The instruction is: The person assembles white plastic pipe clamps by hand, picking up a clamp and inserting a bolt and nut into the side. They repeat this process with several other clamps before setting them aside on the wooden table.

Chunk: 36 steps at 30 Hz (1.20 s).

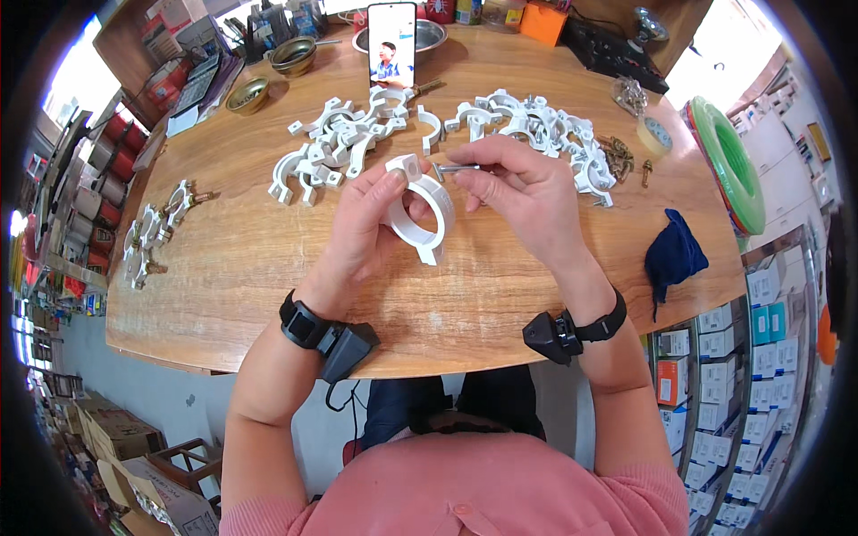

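Note:
Above the middle of the table, my left hand (359, 223) is closed around a white plastic pipe clamp (444, 211); its two halves form a ring. The thumb presses on the clamp's upper lug. Between the thumb and fingers of my right hand (541, 198) is a silvery bolt (458, 167), held level, with its left end beside the lug. I cannot tell whether the bolt touches the clamp. Beyond my hands lie a left pile of white clamp halves (329, 141) and a right pile of white clamp halves (559, 129).
Several ringed clamps (154, 225) with brass-coloured bolts lie at the left. Brass-coloured fasteners (617, 156), a tape roll (654, 136) and a dark blue cloth pouch (676, 252) are on the right. A phone (391, 45) stands upright at the back, near a small bowl (248, 96).

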{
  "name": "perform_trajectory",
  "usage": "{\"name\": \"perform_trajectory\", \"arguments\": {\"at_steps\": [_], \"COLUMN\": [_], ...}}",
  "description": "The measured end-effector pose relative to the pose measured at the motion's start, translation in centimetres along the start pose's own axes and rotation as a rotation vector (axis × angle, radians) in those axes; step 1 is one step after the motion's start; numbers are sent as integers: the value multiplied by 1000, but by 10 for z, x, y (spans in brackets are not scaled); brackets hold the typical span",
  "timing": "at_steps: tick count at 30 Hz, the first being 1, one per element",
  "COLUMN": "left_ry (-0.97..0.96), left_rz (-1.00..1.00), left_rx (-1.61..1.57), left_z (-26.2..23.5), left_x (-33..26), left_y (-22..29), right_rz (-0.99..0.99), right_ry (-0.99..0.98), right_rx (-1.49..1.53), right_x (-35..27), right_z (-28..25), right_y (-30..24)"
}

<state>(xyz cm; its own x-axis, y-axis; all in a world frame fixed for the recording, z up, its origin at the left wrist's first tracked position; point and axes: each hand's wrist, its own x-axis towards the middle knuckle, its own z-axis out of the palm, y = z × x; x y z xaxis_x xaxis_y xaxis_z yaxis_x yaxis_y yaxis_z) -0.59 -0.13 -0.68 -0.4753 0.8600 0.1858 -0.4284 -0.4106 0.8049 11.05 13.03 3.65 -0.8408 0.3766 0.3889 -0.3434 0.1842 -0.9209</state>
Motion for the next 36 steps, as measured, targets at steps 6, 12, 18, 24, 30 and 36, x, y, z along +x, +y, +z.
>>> {"name": "perform_trajectory", "arguments": {"at_steps": [6, 12, 18, 24, 30, 36], "left_ry": [-46, -47, -69, 133, 266, 254], "left_rz": [-25, -47, 52, 202, 331, 401], "left_rx": [19, 62, 43, 219, 470, 646], "left_z": [-4, 2, 8, 16, 21, 22], "left_x": [0, -3, -4, -3, -6, -8], "left_y": [-6, -7, -8, -4, -4, -8], "right_rz": [-121, -274, -73, -262, -153, -421], "right_ry": [35, 1, 168, 179, 190, 197], "right_rx": [-77, -166, 23, -149, -25, -401], "right_x": [-4, -2, -6, -6, -6, -9], "right_z": [4, 3, 16, 16, 26, 28], "right_y": [7, 12, 4, 14, 18, 20]}}
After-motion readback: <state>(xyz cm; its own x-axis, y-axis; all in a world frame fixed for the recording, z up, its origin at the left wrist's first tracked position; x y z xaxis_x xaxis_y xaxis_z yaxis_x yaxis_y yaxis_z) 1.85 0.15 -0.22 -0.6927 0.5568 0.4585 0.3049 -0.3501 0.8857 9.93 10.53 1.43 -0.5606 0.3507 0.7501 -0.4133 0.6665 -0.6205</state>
